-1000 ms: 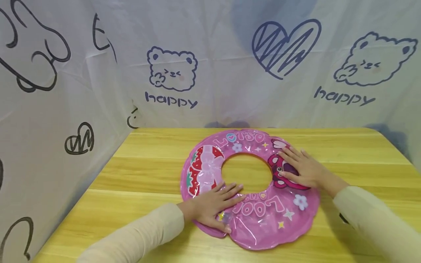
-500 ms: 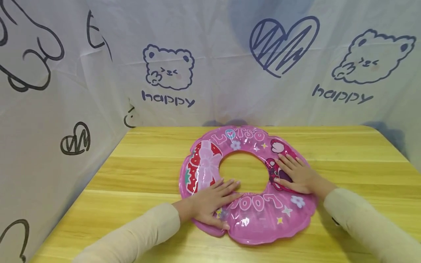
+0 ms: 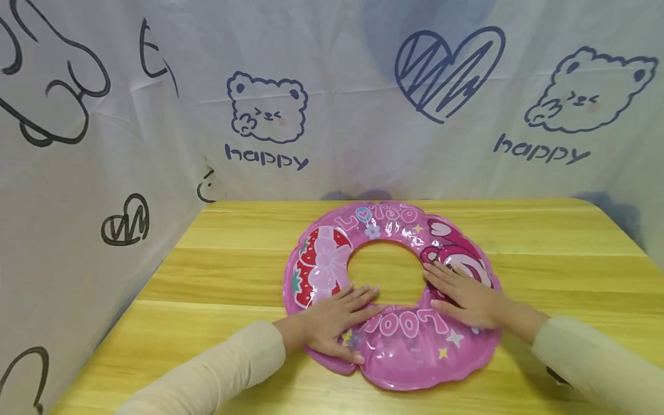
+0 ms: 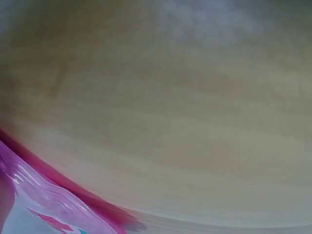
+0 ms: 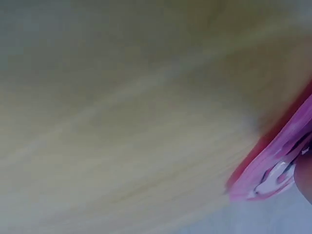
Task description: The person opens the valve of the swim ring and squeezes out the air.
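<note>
A pink inflatable swim ring (image 3: 399, 363) lies flat on the wooden table (image 3: 218, 271), printed with strawberries, a bear, flowers and lettering. My left hand (image 3: 332, 320) rests on its near left part, fingers straight and spread toward the hole. On its right side, over the bear print, my right hand (image 3: 464, 297) lies with straight fingers pointing at the hole. The left wrist view shows only an edge of the swim ring (image 4: 58, 204) at lower left. At the right of the right wrist view appear the swim ring (image 5: 268, 170) and a bit of the right hand (image 5: 304, 175).
White cloth (image 3: 358, 132) with drawn bears, hearts and the word "happy" hangs behind the table. Another cloth wall (image 3: 67, 190) stands along the left side. A small dark object (image 3: 557, 376) shows under the right sleeve.
My right hand has slid toward me along the ring's right side, uncovering more of the bear print. The left hand stays on about the same spot. The ring's surface creases have shifted slightly.
</note>
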A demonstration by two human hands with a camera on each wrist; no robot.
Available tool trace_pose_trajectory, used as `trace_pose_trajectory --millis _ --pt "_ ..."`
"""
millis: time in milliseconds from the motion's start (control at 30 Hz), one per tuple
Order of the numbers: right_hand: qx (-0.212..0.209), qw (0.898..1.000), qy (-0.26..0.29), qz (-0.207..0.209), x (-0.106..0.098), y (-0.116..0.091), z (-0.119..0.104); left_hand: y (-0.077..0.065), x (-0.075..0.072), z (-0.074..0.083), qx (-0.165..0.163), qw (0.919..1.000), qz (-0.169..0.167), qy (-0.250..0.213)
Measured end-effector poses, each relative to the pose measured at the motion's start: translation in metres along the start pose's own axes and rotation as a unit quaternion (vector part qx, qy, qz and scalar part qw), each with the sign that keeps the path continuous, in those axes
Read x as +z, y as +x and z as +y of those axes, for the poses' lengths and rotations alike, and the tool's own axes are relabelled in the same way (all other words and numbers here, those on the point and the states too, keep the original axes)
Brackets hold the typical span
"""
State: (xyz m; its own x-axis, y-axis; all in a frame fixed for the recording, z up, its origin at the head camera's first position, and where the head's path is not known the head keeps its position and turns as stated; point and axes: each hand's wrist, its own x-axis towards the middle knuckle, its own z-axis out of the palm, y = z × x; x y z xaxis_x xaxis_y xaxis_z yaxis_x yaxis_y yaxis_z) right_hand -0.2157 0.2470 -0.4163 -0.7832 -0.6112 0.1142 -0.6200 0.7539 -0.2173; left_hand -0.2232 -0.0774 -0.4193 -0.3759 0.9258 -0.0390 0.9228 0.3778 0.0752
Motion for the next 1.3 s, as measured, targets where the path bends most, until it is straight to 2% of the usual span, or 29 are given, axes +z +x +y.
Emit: trace_pose_trajectory --millis 133,333,633,767,867,1033,1200,1300 --pt "-0.008 0.999 0.032 -0.01 0.006 -0.011 -0.01 0.0 0.001 0.0 -0.005 1.0 -0.004 -0.002" --pt "-0.017 1.0 0.016 0.007 0.019 -0.014 -0.014 -0.001 0.002 -0.001 -0.017 0.9998 -0.006 0.006" --pt "-0.032 0.996 -0.067 0.047 0.029 -0.014 -0.017 -0.002 0.002 0.001 -0.015 0.9999 -0.005 -0.006" --pt "-0.076 0.984 -0.133 0.093 0.029 -0.015 -0.024 -0.001 0.004 0.001 -0.014 0.9999 -0.007 0.003" --pt "-0.109 0.978 -0.134 0.114 0.03 -0.018 -0.036 0.0 0.004 0.002 -0.021 0.9997 -0.013 0.006" --pt "-0.126 0.986 -0.068 0.079 0.034 -0.023 -0.062 0.002 0.003 0.005 -0.042 0.9988 -0.024 0.011" --pt "-0.135 0.984 -0.098 0.069 0.038 -0.023 -0.073 0.003 0.002 0.006 -0.052 0.998 -0.031 0.02" --pt "-0.126 0.984 -0.111 0.059 0.038 -0.022 -0.076 0.003 0.001 0.006 -0.055 0.9977 -0.033 0.02"
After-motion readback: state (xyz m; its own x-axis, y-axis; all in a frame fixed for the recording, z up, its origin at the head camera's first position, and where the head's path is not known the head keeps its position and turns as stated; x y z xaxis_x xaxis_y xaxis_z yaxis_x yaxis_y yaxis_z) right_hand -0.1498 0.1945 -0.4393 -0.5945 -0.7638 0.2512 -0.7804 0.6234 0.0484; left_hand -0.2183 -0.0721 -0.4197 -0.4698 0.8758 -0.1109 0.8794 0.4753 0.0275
